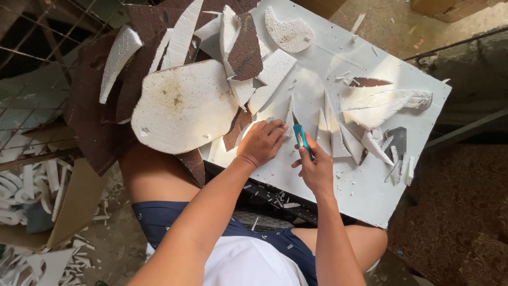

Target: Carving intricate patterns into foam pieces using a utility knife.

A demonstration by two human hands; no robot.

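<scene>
Starting on the floor at the far left, there's a heap of white foam scraps (21,190), curly strips and slivers, so plenty of trimming looks already done. Moving onto the white bench (365,196), its left end is buried under a stack of foam offcuts with brown-faced pieces (100,116), and on top of that sits a big rounded foam slab (182,108), stained a bit in the middle, which overhangs the near-left edge above the person's knee. Just right of it, near the middle of the near edge, the left hand (262,142) is pressed flat, fingers spread and holding nothing, pinning down a thin pointed foam piece (290,114). Right beside it the right hand (316,168) has its grip closed tight around a blue utility knife (302,139), blade tip on or right at that piece, though I can't tell if it's actually cutting in. Further right there's a row of narrow foam spikes (338,132) that look finished, then a white leaf-shaped cutout (381,103) toward the right edge, plus a teardrop-shaped foam piece (288,33) at the far edge. I'd guess it's well underway, with the pile on the left still to go.
</scene>
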